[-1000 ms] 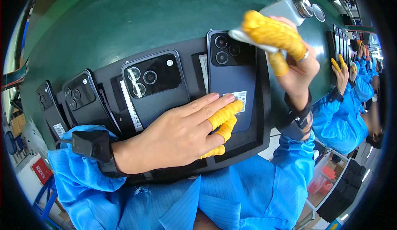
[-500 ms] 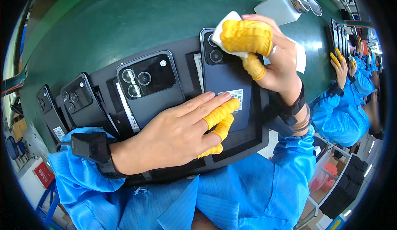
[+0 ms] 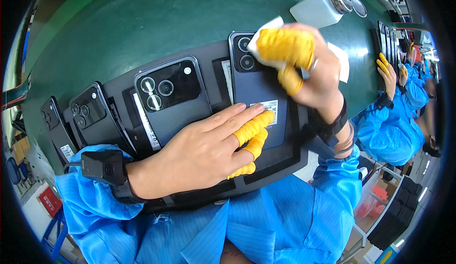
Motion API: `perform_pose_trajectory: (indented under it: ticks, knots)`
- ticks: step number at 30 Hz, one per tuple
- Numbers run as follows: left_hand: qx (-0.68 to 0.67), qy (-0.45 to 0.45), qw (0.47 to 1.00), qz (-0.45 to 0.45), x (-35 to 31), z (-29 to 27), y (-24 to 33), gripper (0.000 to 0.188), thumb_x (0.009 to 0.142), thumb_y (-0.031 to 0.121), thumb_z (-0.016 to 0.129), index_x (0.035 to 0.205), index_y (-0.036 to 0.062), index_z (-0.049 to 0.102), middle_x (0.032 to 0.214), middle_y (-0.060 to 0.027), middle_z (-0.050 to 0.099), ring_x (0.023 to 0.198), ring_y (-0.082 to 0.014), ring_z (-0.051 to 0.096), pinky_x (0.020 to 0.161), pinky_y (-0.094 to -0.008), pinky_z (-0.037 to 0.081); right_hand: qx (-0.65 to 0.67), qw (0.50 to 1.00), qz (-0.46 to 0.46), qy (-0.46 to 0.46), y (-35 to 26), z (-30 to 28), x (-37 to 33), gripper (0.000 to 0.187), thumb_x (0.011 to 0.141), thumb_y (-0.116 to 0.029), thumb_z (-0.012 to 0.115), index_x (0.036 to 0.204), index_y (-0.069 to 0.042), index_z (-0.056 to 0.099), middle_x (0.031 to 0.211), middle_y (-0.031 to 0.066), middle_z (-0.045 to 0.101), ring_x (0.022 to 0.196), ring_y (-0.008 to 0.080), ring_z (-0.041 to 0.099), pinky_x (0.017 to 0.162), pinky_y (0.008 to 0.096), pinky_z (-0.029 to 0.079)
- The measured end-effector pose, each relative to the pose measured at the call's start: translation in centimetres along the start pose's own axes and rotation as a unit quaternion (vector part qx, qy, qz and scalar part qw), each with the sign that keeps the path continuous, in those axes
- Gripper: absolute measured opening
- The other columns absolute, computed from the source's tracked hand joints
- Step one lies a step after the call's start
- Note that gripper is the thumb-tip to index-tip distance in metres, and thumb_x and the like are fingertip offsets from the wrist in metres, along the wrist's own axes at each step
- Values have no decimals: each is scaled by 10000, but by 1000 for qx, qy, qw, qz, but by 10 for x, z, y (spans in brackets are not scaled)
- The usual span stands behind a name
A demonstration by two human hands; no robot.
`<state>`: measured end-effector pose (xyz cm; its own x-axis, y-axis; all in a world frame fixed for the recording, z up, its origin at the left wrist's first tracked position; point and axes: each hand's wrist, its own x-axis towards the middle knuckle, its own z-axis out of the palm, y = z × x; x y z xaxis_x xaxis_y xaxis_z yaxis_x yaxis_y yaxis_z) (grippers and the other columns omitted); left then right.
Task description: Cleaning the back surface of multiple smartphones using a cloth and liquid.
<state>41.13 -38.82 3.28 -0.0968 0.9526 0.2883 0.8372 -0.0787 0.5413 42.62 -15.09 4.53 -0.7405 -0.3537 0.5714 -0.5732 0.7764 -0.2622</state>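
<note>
A dark blue phone (image 3: pixel 254 86) lies back up in a black tray (image 3: pixel 214 51), its camera lenses at the far end and a white label lower down. Across its lower part my left hand (image 3: pixel 204 147) rests flat, fingers stretched out and several wearing yellow finger cots. Over the camera end, my right hand (image 3: pixel 320 69), also in yellow finger cots, pinches a folded white wipe (image 3: pixel 273 24). The wipe hides part of the phone's camera panel. Beside the left hand lies another phone (image 3: pixel 173 86), back up, with three lenses.
Two more phones, one nearer (image 3: pixel 92 107) and one at the tray's left end (image 3: pixel 54 121), lie leftward. On the green table (image 3: pixel 190 17) stand a white pump bottle (image 3: pixel 316 8) and a white sheet (image 3: pixel 339 62). A co-worker in blue (image 3: pixel 389 138) works at the right beside several upright phones.
My right hand has shifted slightly with the wipe, uncovering more of the lenses, and looks blurred. My left hand stays in place on the phone.
</note>
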Motion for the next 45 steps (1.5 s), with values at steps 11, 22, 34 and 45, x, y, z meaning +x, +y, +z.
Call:
perform_pose_trajectory:
  ticks: [11, 22, 34, 45]
  knots:
    - [-9, -8, 1000, -2, 2, -1, -2, 434, 703, 288, 681, 1017, -6, 625, 1266, -194, 539, 1254, -330, 466, 1036, -424, 412, 90, 995, 25, -15, 12, 0, -7, 273, 663, -4, 673, 936, -20, 670, 924, 126, 678, 921, 337, 645, 880, 410, 500]
    - [29, -51, 998, 14, 2, -8, -5, 484, 746, 329, 686, 1112, 28, 586, 1296, -171, 513, 1262, -334, 447, 1053, -442, 370, 70, 996, 37, 39, 2, 16, -6, 228, 702, -63, 680, 930, -59, 686, 987, 109, 671, 949, 291, 636, 897, 419, 500]
    - [115, -49, 991, 48, 8, -14, 1, 472, 735, 312, 718, 1066, -11, 623, 1202, -201, 587, 1182, -378, 516, 999, -478, 418, -10, 997, 21, 72, -6, 9, -6, 223, 688, -59, 670, 908, -29, 679, 942, 123, 670, 917, 267, 636, 974, 411, 440]
    - [129, -67, 987, 63, 3, -10, 2, 439, 859, 228, 627, 1216, -8, 528, 1306, -251, 495, 1231, -392, 461, 1027, -445, 379, -29, 997, 43, 49, -24, 18, -9, 179, 769, -95, 570, 909, -56, 675, 886, 91, 668, 887, 265, 630, 978, 402, 413]
